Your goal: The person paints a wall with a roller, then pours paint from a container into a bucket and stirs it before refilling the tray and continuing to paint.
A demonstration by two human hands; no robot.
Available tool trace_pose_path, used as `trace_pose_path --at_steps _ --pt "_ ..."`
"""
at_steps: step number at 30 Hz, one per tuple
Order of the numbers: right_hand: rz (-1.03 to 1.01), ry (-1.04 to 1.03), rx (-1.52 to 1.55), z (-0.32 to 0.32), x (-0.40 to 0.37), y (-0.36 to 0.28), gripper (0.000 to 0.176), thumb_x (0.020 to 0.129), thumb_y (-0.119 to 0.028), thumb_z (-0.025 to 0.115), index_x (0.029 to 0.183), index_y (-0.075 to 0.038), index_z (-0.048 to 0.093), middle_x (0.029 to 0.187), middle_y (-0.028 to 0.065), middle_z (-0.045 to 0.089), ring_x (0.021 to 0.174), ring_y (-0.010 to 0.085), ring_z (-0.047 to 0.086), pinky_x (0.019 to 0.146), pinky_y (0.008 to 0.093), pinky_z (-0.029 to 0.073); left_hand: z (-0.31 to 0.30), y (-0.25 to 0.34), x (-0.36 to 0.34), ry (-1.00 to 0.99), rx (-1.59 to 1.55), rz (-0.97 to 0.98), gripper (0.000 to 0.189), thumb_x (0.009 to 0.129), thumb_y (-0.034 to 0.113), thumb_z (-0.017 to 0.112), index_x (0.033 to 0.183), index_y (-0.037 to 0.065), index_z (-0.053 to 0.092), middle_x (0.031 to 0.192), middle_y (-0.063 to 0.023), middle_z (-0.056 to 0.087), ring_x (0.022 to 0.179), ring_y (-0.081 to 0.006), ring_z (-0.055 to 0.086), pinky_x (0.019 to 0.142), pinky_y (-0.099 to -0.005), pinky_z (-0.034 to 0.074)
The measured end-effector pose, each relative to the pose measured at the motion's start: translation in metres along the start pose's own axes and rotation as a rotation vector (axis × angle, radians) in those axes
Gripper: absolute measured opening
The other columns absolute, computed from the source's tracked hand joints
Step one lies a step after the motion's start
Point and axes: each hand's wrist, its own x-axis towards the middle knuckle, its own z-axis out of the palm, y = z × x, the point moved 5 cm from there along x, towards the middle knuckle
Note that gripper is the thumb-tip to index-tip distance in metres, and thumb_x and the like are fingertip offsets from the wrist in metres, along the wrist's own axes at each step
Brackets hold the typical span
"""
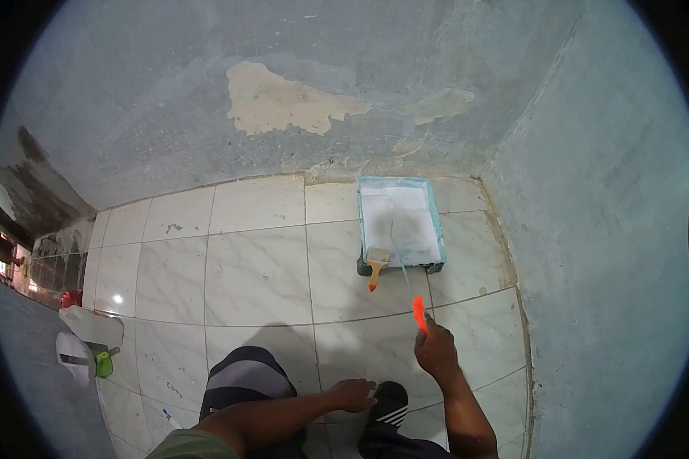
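Note:
My right hand (437, 348) is wrapped round the orange handle (419, 314) of a roller, whose thin metal rod reaches up into a blue paint tray (439, 229). White paint (383, 206) covers the inside of the tray; the roller head is hard to make out against it. A flat brush (375, 268) with a wooden, red-tipped handle rests on the tray's near left edge. My left hand (354, 395) hangs beside my dark shoe (390, 402), its fingers curled together; what they hold, if anything, is hidden.
A grey wall (168, 99) with peeled patches rises behind the tray, and another wall (605, 229) stands at the right. On the tiled floor (256, 268) at left are a white jug (92, 325), a white container (74, 357) and a green object (103, 363). Part of a person (0, 245) shows far left.

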Motion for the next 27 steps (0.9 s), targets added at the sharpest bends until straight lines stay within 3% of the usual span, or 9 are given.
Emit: trace_pose_path --at_steps 9,15,18,27 --pt "0.221 -0.027 -0.136 -0.035 -0.016 0.031 0.045 0.091 -0.014 0.053 0.131 0.007 0.052 0.090 0.0278 0.066 0.084 0.0430 0.064 0.079 0.0502 0.051 0.001 0.001 0.001 -0.015 -0.013 -0.003 0.055 0.094 0.042 0.054 0.134 0.006 0.049 0.131 -0.0215 0.056 0.120 -0.0382 0.055 0.102 -0.0471 0.044" --pt "0.158 0.038 -0.153 -0.027 0.022 0.068 0.046 0.091 -0.015 0.054 0.133 0.004 0.052 0.092 0.0271 0.067 0.086 0.0426 0.065 0.081 0.0493 0.051 -0.006 -0.003 -0.006 -0.011 -0.019 -0.018 0.054 0.093 0.041 0.054 0.135 0.007 0.049 0.131 -0.0218 0.055 0.120 -0.0386 0.055 0.102 -0.0480 0.044" --pt "0.220 0.037 -0.149 -0.027 0.034 0.071 0.046 0.092 -0.015 0.054 0.134 0.003 0.052 0.093 0.0277 0.067 0.086 0.0431 0.064 0.081 0.0500 0.051 -0.010 -0.002 -0.007 0.002 -0.029 -0.008 0.054 0.093 0.041 0.054 0.135 0.007 0.049 0.131 -0.0217 0.056 0.120 -0.0389 0.055 0.102 -0.0480 0.044" --pt "0.270 0.029 -0.182 -0.022 0.010 0.061 0.047 0.092 -0.015 0.055 0.134 0.003 0.051 0.090 0.0282 0.066 0.085 0.0432 0.065 0.079 0.0506 0.051 -0.011 0.006 -0.004 0.007 -0.035 0.003 0.054 0.093 0.042 0.053 0.130 0.004 0.052 0.125 -0.0217 0.059 0.117 -0.0376 0.057 0.099 -0.0485 0.045"
